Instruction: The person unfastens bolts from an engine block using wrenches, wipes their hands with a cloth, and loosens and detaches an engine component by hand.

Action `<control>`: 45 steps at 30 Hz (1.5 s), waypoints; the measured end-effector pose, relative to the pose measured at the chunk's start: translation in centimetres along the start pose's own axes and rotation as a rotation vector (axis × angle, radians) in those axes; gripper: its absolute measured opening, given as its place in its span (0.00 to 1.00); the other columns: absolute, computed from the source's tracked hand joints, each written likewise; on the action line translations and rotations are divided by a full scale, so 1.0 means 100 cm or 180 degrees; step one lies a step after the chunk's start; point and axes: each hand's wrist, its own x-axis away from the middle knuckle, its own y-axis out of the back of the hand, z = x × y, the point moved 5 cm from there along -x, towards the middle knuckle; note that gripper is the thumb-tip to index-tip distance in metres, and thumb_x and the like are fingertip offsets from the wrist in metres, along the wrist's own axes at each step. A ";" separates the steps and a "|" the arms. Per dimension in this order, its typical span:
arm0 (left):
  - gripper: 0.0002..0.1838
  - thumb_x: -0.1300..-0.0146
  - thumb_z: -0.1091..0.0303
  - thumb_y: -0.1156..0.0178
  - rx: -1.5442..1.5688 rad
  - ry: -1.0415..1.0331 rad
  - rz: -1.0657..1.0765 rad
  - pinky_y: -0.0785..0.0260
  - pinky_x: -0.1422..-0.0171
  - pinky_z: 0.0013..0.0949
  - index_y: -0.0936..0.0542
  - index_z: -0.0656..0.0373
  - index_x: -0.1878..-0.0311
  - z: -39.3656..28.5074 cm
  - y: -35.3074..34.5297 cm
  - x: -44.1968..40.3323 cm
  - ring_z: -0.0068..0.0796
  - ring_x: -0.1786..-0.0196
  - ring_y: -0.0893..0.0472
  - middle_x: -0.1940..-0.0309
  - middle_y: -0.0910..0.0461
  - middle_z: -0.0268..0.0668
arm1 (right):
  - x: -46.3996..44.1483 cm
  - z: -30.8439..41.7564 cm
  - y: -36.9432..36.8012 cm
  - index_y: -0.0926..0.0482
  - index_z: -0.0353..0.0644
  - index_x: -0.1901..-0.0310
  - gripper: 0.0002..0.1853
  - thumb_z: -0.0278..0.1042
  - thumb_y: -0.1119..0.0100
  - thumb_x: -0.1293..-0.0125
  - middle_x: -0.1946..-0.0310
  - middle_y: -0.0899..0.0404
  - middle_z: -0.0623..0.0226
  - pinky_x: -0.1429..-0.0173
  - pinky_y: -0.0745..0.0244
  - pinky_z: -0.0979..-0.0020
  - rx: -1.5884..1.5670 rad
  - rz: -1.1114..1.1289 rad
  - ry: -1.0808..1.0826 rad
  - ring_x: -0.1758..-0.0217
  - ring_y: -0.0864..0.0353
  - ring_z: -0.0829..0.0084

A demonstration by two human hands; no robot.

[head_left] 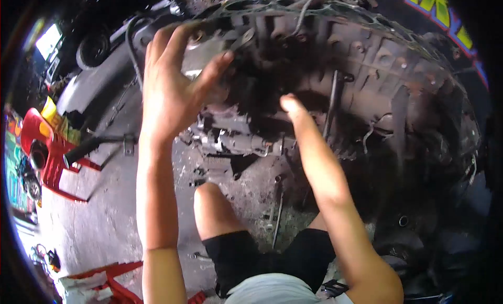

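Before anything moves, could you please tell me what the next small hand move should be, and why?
Perhaps bring the left hand to the engine block as a steadying support: that hand is spread open and seems to hold nothing, while the right hand reaches toward the block's dark recess, too shaded to show whether it grips anything.

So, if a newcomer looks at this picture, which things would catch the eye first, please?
Probably the left hand, fingers spread left of centre, and the grimy engine block across the upper right. The right hand, mostly lost in the dark middle, may come next. Bright colours stand out towards the edges: a red chair at left, yellow-green lettering at top right.
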 end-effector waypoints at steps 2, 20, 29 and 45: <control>0.26 0.42 0.53 0.33 -0.0026 -0.0016 -0.0011 0.33 0.37 0.38 0.23 0.57 0.44 0.003 -0.001 0.002 0.42 0.43 0.24 0.47 0.25 0.44 | 0.002 0.001 0.001 0.20 0.33 0.51 0.28 0.55 0.53 0.32 0.47 0.23 0.42 0.39 0.27 0.53 0.0086 -0.0030 0.0016 0.41 0.24 0.49; 0.30 0.41 0.52 0.33 -0.0243 0.0170 0.0379 0.39 0.32 0.37 0.27 0.55 0.38 0.004 -0.005 0.001 0.40 0.38 0.28 0.43 0.27 0.44 | -0.007 0.007 -0.022 0.21 0.33 0.50 0.34 0.62 0.56 0.32 0.46 0.25 0.41 0.38 0.28 0.52 0.0437 0.0052 0.0340 0.39 0.25 0.48; 0.31 0.36 0.57 0.37 0.0298 0.0435 0.0974 0.42 0.28 0.38 0.34 0.58 0.34 0.001 -0.007 -0.008 0.40 0.33 0.33 0.39 0.32 0.46 | 0.002 0.005 -0.023 0.23 0.39 0.44 0.34 0.65 0.57 0.31 0.46 0.23 0.44 0.39 0.30 0.49 0.0406 -0.0362 0.0833 0.40 0.26 0.45; 0.36 0.40 0.51 0.35 0.0013 0.0374 0.1036 0.42 0.30 0.44 0.34 0.59 0.34 0.009 -0.005 -0.004 0.50 0.35 0.34 0.41 0.34 0.53 | -0.028 -0.009 -0.035 0.20 0.30 0.50 0.33 0.60 0.49 0.34 0.45 0.23 0.44 0.38 0.28 0.56 0.0070 -0.0010 0.0204 0.39 0.25 0.49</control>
